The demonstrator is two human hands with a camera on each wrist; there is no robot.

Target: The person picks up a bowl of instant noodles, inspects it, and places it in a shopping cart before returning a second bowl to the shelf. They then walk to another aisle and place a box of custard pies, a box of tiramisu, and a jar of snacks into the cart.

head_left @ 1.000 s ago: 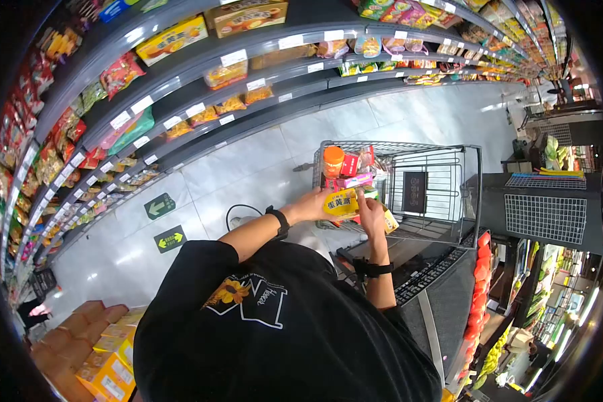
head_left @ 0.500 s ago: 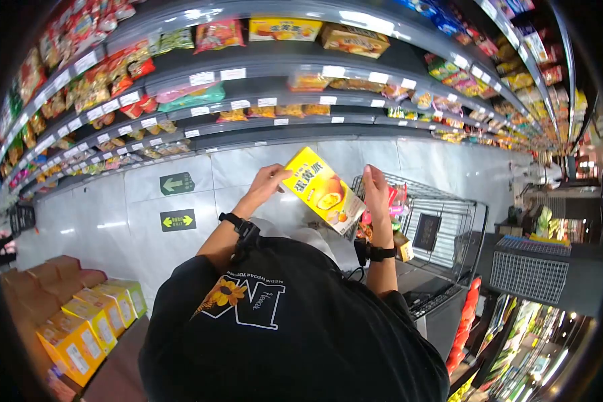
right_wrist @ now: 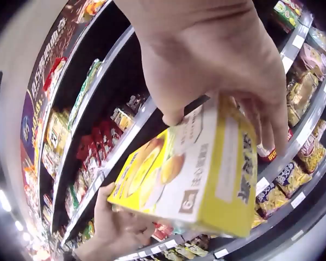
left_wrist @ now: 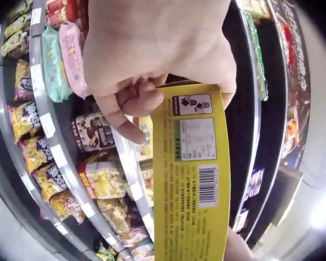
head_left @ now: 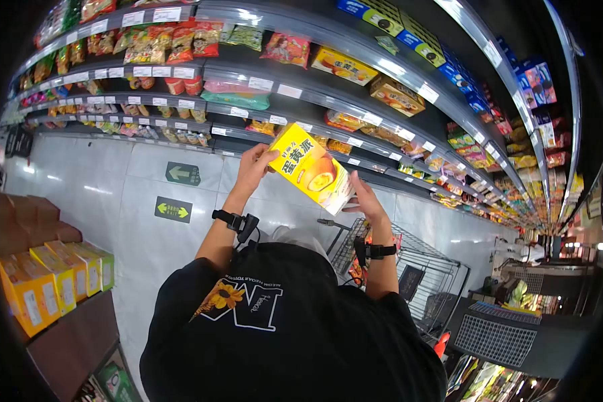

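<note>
A yellow box of egg yolk pies [head_left: 311, 169] is held up, tilted, in front of the shelves. My left hand [head_left: 253, 169] grips its upper left corner. At the lower right end my right hand [head_left: 368, 199] holds it, thumb at the front and fingers behind. The left wrist view shows the box's side with a barcode [left_wrist: 208, 186], the curled fingers of my left hand [left_wrist: 157, 60] above it. From the right wrist, the white and yellow end of the box [right_wrist: 198, 168] lies beneath my right hand [right_wrist: 223, 60].
A shopping cart [head_left: 429, 258] holding some goods stands to the right. Snack shelves [head_left: 261, 74] run along the front, with a similar yellow box [head_left: 344, 65] on one. Orange and yellow cartons [head_left: 43, 291] are stacked at the left. Floor signs [head_left: 173, 209] mark the tiles.
The box has risen from over the cart toward the shelves, turning its large front face up. My right hand has moved onto its lower end. The view has swung toward the shelves.
</note>
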